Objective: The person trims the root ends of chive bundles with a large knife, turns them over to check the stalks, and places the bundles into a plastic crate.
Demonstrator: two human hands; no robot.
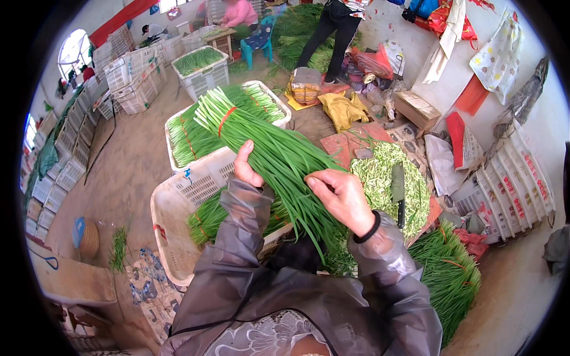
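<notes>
Find the bunch of green stalks (279,157) at the centre of the frame, held aslant, with pale ends pointing upper left and leafy tips trailing lower right. Looks light for its bulk, firm toward the pale end, limp toward the tips. Probably bruises if squeezed hard and slides if moist. Best to grip just below the orange-red band (225,121), where packed tightest, and to support the leaves from beneath.

Note the left hand (245,166), wrapped under the bunch below the band, thumb up along its near side, with fingers mostly hidden. Note the right hand (344,196) over the leaves, curled, thumb and fingertips drawn together; cannot tell whether pinching a leaf or only resting there.

Further out, see the white crate (205,184) left of centre, holding more bunches; above it, the fuller crate (287,111). Right of centre, see the cleaver (398,184) lying on chopped pieces (374,172); at lower right, more banded bunches (445,279).
</notes>
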